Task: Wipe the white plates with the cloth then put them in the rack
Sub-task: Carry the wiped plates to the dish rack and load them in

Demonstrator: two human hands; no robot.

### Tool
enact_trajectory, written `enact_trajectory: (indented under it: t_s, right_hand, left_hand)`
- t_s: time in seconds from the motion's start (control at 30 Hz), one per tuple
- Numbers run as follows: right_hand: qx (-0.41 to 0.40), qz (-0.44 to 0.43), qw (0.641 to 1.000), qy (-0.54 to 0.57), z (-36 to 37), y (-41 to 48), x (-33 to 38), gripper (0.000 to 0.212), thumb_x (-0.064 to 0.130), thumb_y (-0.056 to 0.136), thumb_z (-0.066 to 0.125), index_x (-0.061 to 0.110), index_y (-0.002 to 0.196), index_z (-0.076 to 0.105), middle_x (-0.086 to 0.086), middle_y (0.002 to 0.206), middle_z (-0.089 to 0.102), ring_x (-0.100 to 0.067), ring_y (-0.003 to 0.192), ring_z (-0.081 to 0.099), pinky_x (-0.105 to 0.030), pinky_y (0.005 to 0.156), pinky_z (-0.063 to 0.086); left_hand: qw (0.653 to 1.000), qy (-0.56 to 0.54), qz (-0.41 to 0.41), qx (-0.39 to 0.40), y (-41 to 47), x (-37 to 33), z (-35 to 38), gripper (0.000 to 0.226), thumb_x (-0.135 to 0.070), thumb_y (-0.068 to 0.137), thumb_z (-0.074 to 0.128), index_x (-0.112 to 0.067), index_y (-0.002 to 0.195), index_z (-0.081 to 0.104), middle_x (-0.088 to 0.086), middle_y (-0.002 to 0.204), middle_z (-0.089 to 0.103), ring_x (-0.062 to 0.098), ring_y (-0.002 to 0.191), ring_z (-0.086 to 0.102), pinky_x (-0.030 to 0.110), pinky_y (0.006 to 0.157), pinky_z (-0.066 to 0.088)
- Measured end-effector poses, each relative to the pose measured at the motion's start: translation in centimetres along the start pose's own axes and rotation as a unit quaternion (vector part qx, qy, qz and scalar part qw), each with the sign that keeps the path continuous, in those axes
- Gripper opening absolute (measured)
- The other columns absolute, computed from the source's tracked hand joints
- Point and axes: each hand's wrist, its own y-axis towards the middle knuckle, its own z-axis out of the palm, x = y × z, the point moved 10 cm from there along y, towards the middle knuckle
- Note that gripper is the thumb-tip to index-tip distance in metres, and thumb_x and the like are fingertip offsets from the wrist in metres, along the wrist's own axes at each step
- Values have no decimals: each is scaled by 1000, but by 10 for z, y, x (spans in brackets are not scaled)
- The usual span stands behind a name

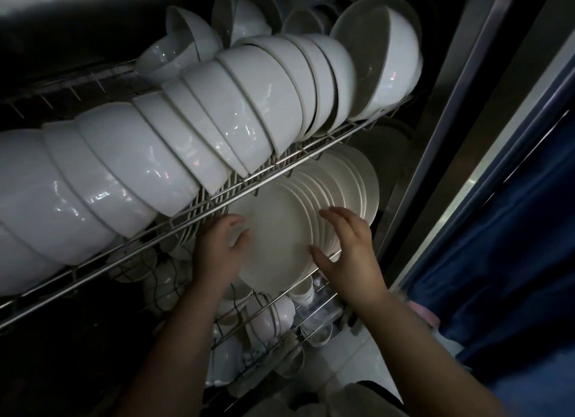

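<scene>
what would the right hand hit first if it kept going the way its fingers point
The right hand points up and inward, so it would likely first meet the rims of the standing plates just past its fingertips; depth is unclear.

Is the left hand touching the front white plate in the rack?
Touching. The head view shows the left hand holding the front plate by its left rim, with the thumb lying on the plate's face and no gap between them.
</scene>
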Motion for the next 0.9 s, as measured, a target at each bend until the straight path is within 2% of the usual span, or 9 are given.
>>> enact_trajectory:
  t_s: [0.07, 0.13, 0.33, 0.47, 0.57, 0.7, 0.9]
  right_hand:
    - [25, -30, 999, -12, -5, 14, 6, 58, 20, 79, 79, 15, 133, 56, -4, 134, 51, -22, 128, 42, -24, 107, 28]
    - [65, -64, 996, -23, -5, 25, 12, 55, 19, 79, 79, 14, 130, 59, -5, 131, 54, -26, 125, 45, -29, 106, 32]
    - [167, -160, 972, -42, -6, 30, 21, 51, 19, 76, 81, 12, 124, 64, -7, 124, 60, -28, 119, 49, -41, 102, 41]
    - [204, -236, 947, -72, -2, 22, 32, 51, 20, 77, 79, 10, 124, 64, -11, 124, 60, -35, 120, 49, -46, 101, 41]
    - [243, -323, 913, -58, 15, 0, 59, 49, 20, 74, 80, 9, 120, 66, -12, 121, 62, -35, 115, 52, -48, 95, 45]
    - [333, -416, 846, -24, 53, -58, 91, 41, 19, 76, 74, 10, 115, 67, -8, 114, 63, -33, 108, 53, -47, 87, 48]
    - [479, -512, 713, -7, 102, -178, 127, 43, 30, 88, 65, 18, 128, 58, -3, 124, 58, -27, 117, 47, -39, 97, 40]
  left_hand:
    - [992, 84, 96, 11, -4, -42, 2, 23, -13, 80, 74, -14, 102, 71, 7, 104, 67, 28, 99, 60, 39, 88, 50]
    - [978, 157, 137, 16, -9, -73, 6, 24, -18, 79, 73, -16, 103, 71, 7, 105, 66, 31, 101, 57, 42, 88, 48]
    - [958, 276, 76, -17, -31, -101, 9, 29, -33, 80, 68, -26, 108, 69, -1, 109, 65, 27, 109, 51, 42, 94, 39]
    - [960, 275, -19, -44, -66, -86, 2, 29, -32, 79, 68, -25, 108, 70, 4, 107, 66, 30, 109, 52, 44, 95, 41]
    - [941, 311, -107, -76, -105, -71, -14, 31, -32, 76, 70, -27, 107, 70, 3, 108, 67, 31, 110, 53, 44, 95, 37]
    - [907, 330, -226, -132, -192, -52, -41, 29, -32, 70, 69, -27, 99, 72, 2, 101, 69, 34, 100, 59, 44, 86, 43]
    - [816, 355, -429, -151, -353, -31, -77, 32, -35, 77, 62, -30, 108, 69, 1, 105, 67, 32, 104, 57, 38, 85, 39]
